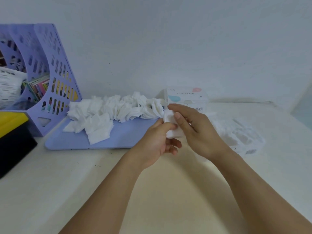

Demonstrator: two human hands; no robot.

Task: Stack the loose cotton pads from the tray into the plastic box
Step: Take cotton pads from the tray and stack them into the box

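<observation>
Nearest, both hands meet above the pale surface (168,191): the left hand (157,146) and right hand (194,127) each pinch one small bundle of cotton pads (170,125), grip closed on it. To the right lies one clear plastic box (239,137), contents unclear. Farther left, one lilac tray (76,141) carries a heap of loose pads (111,110), too many to count; most work seemingly remains.

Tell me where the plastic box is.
In the head view the plastic box stands at the back by the wall, right of the cotton pads, behind both hands.
</observation>
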